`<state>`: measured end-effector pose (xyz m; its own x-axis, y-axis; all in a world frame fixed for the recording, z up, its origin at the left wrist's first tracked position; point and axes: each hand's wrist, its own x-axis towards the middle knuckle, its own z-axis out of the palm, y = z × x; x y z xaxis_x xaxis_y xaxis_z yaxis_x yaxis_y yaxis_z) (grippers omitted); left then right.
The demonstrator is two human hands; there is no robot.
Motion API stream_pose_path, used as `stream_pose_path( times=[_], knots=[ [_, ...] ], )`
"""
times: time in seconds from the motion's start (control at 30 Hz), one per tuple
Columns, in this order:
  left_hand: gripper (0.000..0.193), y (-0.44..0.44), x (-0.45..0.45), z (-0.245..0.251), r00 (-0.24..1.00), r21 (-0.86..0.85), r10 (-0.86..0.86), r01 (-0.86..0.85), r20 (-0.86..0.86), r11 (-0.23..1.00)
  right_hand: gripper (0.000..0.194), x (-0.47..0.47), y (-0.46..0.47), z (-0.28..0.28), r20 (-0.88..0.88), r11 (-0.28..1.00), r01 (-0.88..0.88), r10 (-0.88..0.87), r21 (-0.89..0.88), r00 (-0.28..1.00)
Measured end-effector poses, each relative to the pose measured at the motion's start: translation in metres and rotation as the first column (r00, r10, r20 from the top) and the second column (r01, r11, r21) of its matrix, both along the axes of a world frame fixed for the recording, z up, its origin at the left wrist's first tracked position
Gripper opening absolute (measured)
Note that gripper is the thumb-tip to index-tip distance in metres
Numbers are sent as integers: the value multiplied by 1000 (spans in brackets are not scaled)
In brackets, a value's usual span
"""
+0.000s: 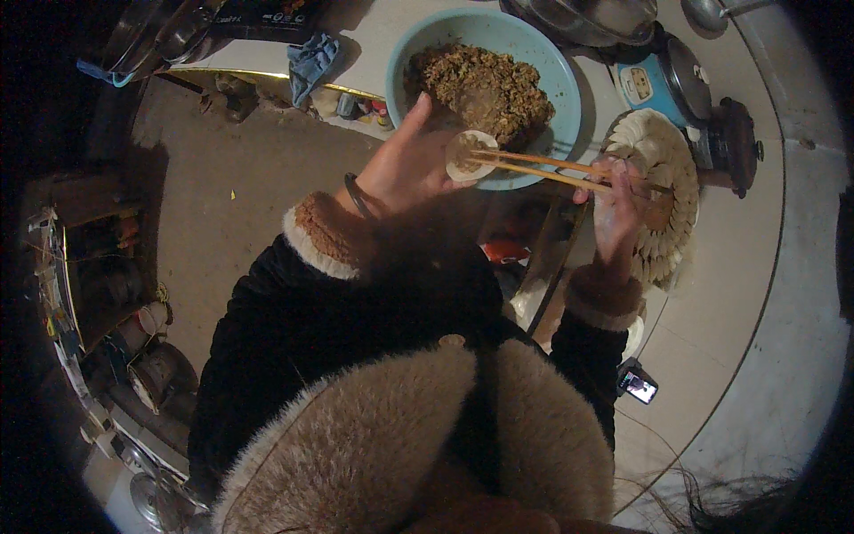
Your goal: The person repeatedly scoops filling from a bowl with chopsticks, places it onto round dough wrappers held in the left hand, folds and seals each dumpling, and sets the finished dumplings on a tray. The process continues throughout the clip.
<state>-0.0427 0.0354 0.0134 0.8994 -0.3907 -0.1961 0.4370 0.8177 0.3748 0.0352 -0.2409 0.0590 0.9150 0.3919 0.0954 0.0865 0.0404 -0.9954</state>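
A round dough wrapper (460, 172) rests on the fingers of my left hand (407, 163), with a dab of brown filling (475, 145) on it. My right hand (617, 193) grips a pair of wooden chopsticks (547, 172), their tips touching the filling. Just beyond the wrapper stands a light blue basin (570, 87) holding a mound of chopped filling (490, 87). Behind and beside my right hand, folded dumplings (677, 180) lie in overlapping rings on a round tray, whose middle is partly hidden by the hand.
A blue appliance (637, 83) and a dark lidded pot (734, 147) stand past the dumplings. Metal pans (587, 20) sit beyond the basin, and a ladle (705, 13) lies at upper right. A blue cloth (312, 65) hangs over the counter edge. A small lit screen (639, 387) is at lower right.
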Motion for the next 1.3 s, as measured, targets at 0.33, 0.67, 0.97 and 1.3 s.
stream_pose_path(
  times=[0.33, 0.67, 0.97, 1.3],
  knots=[
    [101, -1, 2, -7, 999, -7, -40, 40, 19, 999, 29, -1, 7, -6, -84, 993, -7, -2, -117, 996],
    [101, -2, 5, -1, 1000, 33, -18, 18, 10, 999, 27, 4, 4, -12, -165, 957, 268, -248, 108, 955],
    [103, 1, 7, -5, 998, 94, -52, 50, 22, 994, 22, 8, 5, -19, -162, 957, 230, -202, 179, 966],
    [101, 8, 10, -13, 998, 21, 24, -23, -57, 1000, 23, 10, -3, -42, 98, 954, 244, -264, 176, 960]
  ],
)
